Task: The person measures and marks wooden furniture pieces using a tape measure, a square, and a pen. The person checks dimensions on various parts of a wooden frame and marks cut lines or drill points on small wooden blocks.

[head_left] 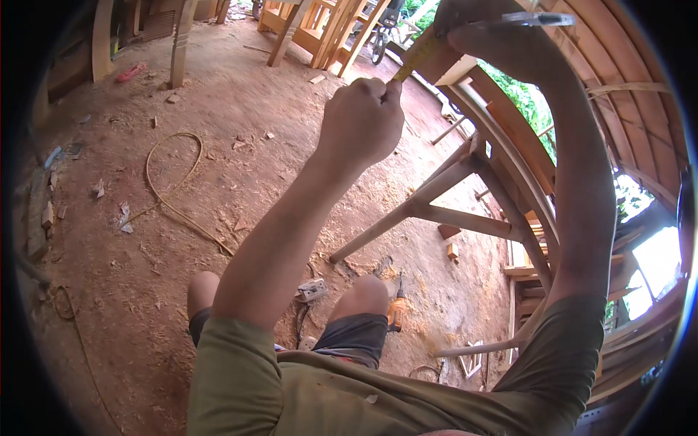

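My left hand (361, 122) is raised in front of me, closed with the thumb on top, pinching the end of a yellow tape measure (408, 68). The short stretch of blade slants up and right to my right hand (502, 49), which is bent at the wrist near the top edge. Its fingers are partly hidden and in shadow, closed about the tape measure's other end. A slim, clear pen-like thing (534, 19) sticks out beside that hand. Behind the blade is a brown wooden piece on a wooden frame (502, 138).
A pole trestle (443, 185) supports the frame on the right. On the shavings-covered dirt floor (109, 240) lie a yellow cord (174, 207), a socket box (311, 291) and a yellow-orange power drill (397, 311). Wooden furniture (320, 33) stands at the back, stacked timber (629, 349) at right.
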The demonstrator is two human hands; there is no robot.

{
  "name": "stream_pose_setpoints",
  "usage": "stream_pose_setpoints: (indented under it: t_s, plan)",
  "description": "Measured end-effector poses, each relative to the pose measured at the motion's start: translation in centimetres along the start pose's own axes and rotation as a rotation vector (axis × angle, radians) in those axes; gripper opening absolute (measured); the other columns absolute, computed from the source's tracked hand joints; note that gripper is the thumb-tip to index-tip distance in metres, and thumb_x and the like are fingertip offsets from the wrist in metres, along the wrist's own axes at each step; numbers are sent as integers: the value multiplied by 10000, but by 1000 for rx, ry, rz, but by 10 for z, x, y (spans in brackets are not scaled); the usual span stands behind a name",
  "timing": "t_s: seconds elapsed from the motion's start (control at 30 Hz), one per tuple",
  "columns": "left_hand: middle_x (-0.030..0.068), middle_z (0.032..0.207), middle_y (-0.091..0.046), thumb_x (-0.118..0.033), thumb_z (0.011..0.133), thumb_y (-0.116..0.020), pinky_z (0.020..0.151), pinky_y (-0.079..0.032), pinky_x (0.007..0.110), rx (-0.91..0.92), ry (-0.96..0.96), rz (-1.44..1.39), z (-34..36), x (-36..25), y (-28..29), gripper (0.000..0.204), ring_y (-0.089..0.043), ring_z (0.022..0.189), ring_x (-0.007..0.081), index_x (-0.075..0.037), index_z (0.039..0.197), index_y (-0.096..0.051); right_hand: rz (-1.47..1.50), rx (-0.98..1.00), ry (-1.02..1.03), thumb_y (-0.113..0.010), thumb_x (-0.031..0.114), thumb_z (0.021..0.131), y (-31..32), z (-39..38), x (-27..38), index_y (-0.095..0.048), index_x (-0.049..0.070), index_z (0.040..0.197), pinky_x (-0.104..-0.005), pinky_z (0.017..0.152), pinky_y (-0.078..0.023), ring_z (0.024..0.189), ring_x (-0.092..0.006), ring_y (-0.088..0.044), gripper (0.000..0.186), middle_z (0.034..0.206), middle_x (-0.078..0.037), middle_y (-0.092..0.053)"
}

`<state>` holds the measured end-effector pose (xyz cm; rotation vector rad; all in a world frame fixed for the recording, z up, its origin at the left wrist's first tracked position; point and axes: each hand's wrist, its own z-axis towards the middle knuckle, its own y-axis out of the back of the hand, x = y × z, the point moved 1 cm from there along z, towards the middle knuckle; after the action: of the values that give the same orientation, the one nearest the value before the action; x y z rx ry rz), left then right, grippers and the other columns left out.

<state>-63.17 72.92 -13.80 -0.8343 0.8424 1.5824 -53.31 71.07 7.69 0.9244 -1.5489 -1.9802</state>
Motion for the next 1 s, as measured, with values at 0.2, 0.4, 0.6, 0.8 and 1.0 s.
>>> stream_pose_setpoints:
  t_s: [0.2, 0.4, 0.6, 0.8, 1.0]
  plan:
    - [201, 642, -605, -365, 1026, -483, 659, -481, 470, -92, -79, -14, 1, 12, -10, 507, -630, 631, 360, 26, 723, -593, -14, 28, 118, -695, 204, 812, 1, 6, -7, -666, -13, 864, -356, 700, -517, 809, -180, -669, 225, 865, -116, -717]
    - [183, 594, -588, -377, 1028, -481, 623, -473, 468, -100, -99, -8, 2, 14, -12, 523, -614, 581, 344, 20, 701, -584, 200, 85, 166, -678, 209, 878, -4, 4, -11, -606, 0, 765, -329, 677, -478, 737, -147, -588, 248, 757, -70, -625]
    - [243, 867, -708, -327, 1022, -467, 866, -529, 494, 9, -15, 37, -2, 2, 1, 442, -695, 889, 415, 20, 898, -712, 255, 115, 229, -669, 188, 902, -2, 8, -16, -595, 9, 771, -306, 681, -463, 740, -116, -551, 234, 742, -34, -573]
    - [210, 758, -661, -365, 1026, -470, 754, -505, 472, -56, -66, -19, -1, 11, -18, 474, -662, 752, 365, 15, 823, -669, 264, 97, 158, -696, 186, 903, 2, -4, -14, -619, 20, 811, -297, 696, -458, 767, -106, -534, 205, 775, -28, -571]
    - [215, 795, -663, -372, 1026, -463, 776, -500, 472, -48, -37, 6, -2, 6, -3, 478, -660, 783, 364, 18, 843, -669, 345, -33, 160, -681, 193, 916, -10, -4, -10, -640, 27, 843, -289, 687, -448, 771, -98, -531, 186, 787, -12, -578]
